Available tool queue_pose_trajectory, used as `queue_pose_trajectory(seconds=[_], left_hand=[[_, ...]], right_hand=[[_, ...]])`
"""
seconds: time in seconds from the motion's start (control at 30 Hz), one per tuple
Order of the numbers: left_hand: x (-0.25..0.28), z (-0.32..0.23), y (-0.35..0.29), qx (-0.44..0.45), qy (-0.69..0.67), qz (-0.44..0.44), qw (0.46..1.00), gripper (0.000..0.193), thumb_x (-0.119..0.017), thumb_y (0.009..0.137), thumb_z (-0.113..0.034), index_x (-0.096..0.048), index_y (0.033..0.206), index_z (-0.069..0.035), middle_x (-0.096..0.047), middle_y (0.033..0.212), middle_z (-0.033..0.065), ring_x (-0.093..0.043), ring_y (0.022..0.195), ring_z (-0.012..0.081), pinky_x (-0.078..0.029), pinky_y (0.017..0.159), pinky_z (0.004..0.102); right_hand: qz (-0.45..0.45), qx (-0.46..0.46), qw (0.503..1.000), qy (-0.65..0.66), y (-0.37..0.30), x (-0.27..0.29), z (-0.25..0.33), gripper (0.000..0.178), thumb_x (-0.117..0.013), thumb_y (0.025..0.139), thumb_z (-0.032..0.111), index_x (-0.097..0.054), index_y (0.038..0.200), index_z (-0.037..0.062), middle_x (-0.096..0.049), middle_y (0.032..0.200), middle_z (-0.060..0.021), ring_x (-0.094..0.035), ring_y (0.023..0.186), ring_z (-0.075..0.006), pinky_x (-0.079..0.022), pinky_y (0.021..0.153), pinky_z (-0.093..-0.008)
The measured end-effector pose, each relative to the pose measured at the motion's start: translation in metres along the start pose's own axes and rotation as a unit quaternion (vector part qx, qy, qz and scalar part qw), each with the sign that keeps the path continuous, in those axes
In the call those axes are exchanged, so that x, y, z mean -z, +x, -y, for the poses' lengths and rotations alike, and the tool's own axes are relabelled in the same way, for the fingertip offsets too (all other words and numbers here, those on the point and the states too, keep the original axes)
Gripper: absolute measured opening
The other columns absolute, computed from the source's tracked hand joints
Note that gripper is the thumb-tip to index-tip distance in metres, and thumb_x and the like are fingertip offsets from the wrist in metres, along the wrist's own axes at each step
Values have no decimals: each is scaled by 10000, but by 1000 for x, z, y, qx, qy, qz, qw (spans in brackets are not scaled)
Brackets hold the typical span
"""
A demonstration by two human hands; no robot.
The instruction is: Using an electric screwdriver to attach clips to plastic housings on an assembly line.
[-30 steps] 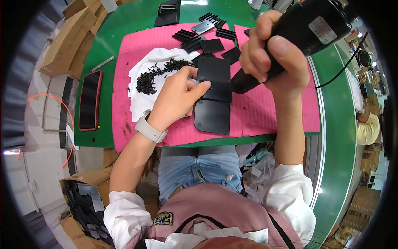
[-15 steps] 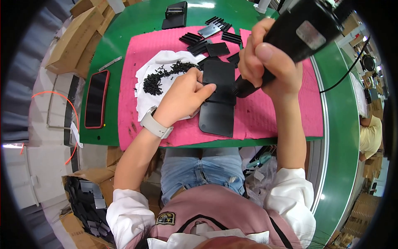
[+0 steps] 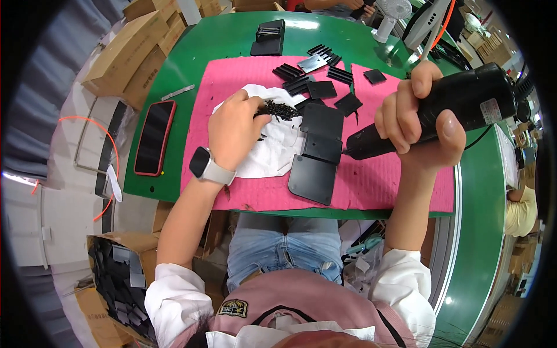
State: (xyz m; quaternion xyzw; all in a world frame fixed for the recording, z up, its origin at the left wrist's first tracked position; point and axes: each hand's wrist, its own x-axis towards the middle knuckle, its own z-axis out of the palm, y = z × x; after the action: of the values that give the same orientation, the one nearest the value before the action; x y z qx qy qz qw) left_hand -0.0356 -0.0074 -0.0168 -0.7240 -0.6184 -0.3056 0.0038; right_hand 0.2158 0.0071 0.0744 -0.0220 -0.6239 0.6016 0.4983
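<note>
Left hand (image 3: 233, 130), smartwatch (image 3: 200, 162) at its wrist, is over the white cloth (image 3: 270, 156), fingers and thumb at the near-left edge of a heap of small black screws (image 3: 279, 110). Fingertips partly hidden by the hand itself; cannot tell whether that grip is closed on a screw. Right hand (image 3: 426, 152) has its grip clamped round a black power screwdriver (image 3: 470, 93), held tilted, nose down and toward the left. Its tip is just beside the right edge of a black panel (image 3: 313, 180); contact cannot be made out. Panel lies flat in stepped sections on the pink mat (image 3: 377, 182), right of the cloth, between the two hands. Beyond it, loosely scattered: ribbed black pieces (image 3: 287, 72), flat black squares (image 3: 322, 89), one silvery plate (image 3: 313, 62). Mat sits on a green tabletop (image 3: 217, 37). Red-cased phone (image 3: 155, 138) left of the mat; black block (image 3: 268, 37) past its far edge; white fan (image 3: 386, 20) farther back, to the right.
</note>
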Motion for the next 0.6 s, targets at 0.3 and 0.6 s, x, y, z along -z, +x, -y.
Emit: queue_pose_trajectory(seconds=[0.3,0.6], left_hand=[[-6,2,3,-10,-23,-61,998,88,-681,712,-64,-620,744,-11,-580,736,115,-597,687,307,-470,603,401],[-3,-12,-1,7,-285,-1,959,101,-700,719,-63,-650,798,-24,-616,759,55,-590,646,155,-445,564,276]], right_hand=[[10,-5,999,-38,-2,-5,-1,409,-594,799,360,-415,999,52,-435,552,12,-412,391,-93,-376,474,-252],[-34,62,996,46,-3,0,-7,383,-509,861,397,-459,1046,66,-441,617,8,-413,466,-107,-393,609,-306]])
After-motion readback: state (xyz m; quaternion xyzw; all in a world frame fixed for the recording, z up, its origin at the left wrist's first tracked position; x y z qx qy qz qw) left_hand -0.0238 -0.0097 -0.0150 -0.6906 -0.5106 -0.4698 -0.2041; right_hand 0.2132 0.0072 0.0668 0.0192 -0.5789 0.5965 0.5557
